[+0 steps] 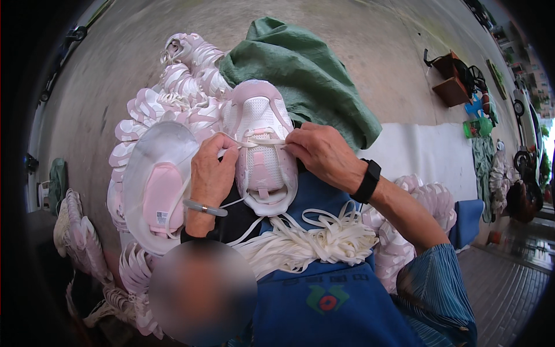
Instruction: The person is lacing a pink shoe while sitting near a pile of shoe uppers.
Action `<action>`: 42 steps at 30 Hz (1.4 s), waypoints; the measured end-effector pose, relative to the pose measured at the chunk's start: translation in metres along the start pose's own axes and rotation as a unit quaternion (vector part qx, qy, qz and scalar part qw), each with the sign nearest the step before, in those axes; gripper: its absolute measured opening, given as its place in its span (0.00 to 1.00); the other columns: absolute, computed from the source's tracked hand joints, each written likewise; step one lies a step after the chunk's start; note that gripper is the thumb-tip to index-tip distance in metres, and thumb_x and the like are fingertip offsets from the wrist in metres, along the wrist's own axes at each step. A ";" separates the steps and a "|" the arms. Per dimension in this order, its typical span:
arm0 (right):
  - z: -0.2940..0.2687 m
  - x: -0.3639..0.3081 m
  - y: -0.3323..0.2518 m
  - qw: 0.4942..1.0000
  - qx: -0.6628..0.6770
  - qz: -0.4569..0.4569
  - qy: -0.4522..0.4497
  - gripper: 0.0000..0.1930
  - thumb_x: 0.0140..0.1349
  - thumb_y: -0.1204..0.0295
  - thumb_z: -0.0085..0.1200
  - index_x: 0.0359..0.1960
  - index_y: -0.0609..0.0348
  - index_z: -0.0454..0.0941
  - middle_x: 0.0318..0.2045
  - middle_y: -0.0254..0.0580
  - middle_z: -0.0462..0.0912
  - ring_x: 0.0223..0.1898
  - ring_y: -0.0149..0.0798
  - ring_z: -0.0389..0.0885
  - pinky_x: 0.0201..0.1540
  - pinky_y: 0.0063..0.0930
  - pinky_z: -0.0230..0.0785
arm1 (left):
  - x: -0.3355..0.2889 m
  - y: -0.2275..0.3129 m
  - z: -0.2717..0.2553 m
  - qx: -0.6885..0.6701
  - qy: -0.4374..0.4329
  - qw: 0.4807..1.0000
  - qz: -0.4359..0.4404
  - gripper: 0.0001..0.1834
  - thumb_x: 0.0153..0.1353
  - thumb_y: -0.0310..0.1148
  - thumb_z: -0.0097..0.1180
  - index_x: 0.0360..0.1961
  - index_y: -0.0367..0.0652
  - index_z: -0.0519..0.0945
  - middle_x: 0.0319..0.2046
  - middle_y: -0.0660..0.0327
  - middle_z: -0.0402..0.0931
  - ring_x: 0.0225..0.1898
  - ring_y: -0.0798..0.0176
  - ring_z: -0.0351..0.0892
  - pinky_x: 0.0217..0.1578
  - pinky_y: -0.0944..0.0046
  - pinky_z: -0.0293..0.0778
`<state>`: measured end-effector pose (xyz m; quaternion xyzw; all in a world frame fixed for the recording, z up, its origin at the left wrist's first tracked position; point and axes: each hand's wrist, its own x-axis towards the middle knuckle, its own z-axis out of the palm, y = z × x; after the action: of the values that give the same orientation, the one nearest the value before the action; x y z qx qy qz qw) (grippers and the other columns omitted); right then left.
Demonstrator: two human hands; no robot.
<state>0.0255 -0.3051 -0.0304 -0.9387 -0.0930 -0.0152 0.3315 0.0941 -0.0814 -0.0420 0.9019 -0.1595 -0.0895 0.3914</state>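
A pink and white sneaker (264, 151) rests in front of me, its toe pointing away and its heel opening toward me. A cream shoelace (263, 141) runs across its lower eyelets. My left hand (214, 165) pinches the lace at the shoe's left side, its wrist wearing a grey bangle. On the right side, my right hand (321, 151), with a black watch above it, grips the lace's other part between thumb and fingers. A bundle of loose cream laces (312, 243) lies on the blue apron (341, 289) over my lap.
Rows of pink and white sneakers (139, 110) stand to the left and far left. A clear round tub (139, 173) there holds a pink insole (163, 194). Green sacking (295, 75) lies beyond the shoe. More sneakers (425, 205) sit at right beside a white sheet (430, 151).
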 end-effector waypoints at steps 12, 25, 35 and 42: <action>-0.004 0.007 0.003 1.000 0.006 -0.004 0.000 0.08 0.57 0.73 0.52 0.29 0.66 0.79 0.28 0.52 0.78 0.30 0.51 0.77 0.35 0.40 0.69 | 0.004 0.005 0.005 0.039 0.047 0.994 0.090 0.08 0.55 0.30 0.54 0.29 0.34 0.75 0.30 0.56 0.75 0.33 0.59 0.74 0.39 0.63 0.69; -0.001 0.011 0.001 0.983 0.127 0.134 -0.013 0.11 0.62 0.69 0.53 0.33 0.67 0.80 0.24 0.47 0.79 0.17 0.35 0.78 0.23 0.29 0.70 | 0.007 -0.006 0.012 -0.029 0.036 0.999 0.025 0.12 0.56 0.32 0.55 0.33 0.31 0.79 0.42 0.55 0.79 0.43 0.62 0.76 0.46 0.67 0.69; 0.006 0.015 0.003 0.998 0.029 0.042 0.040 0.10 0.60 0.70 0.53 0.31 0.67 0.80 0.25 0.54 0.79 0.23 0.48 0.78 0.29 0.36 0.69 | 0.007 0.000 0.015 0.001 0.066 0.996 0.055 0.09 0.56 0.30 0.55 0.29 0.33 0.78 0.41 0.52 0.78 0.44 0.54 0.77 0.48 0.62 0.70; 0.013 0.017 -0.003 0.998 0.009 0.045 0.038 0.11 0.56 0.70 0.51 0.23 0.67 0.77 0.24 0.54 0.79 0.28 0.55 0.78 0.36 0.45 0.69 | 0.009 -0.003 0.015 -0.009 0.041 0.997 0.060 0.08 0.56 0.28 0.54 0.29 0.33 0.77 0.40 0.49 0.76 0.42 0.50 0.77 0.47 0.59 0.70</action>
<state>0.0413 -0.2919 -0.0367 -0.9379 -0.0381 -0.0349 0.3431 0.0990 -0.0930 -0.0553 0.8902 -0.1962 -0.0301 0.4100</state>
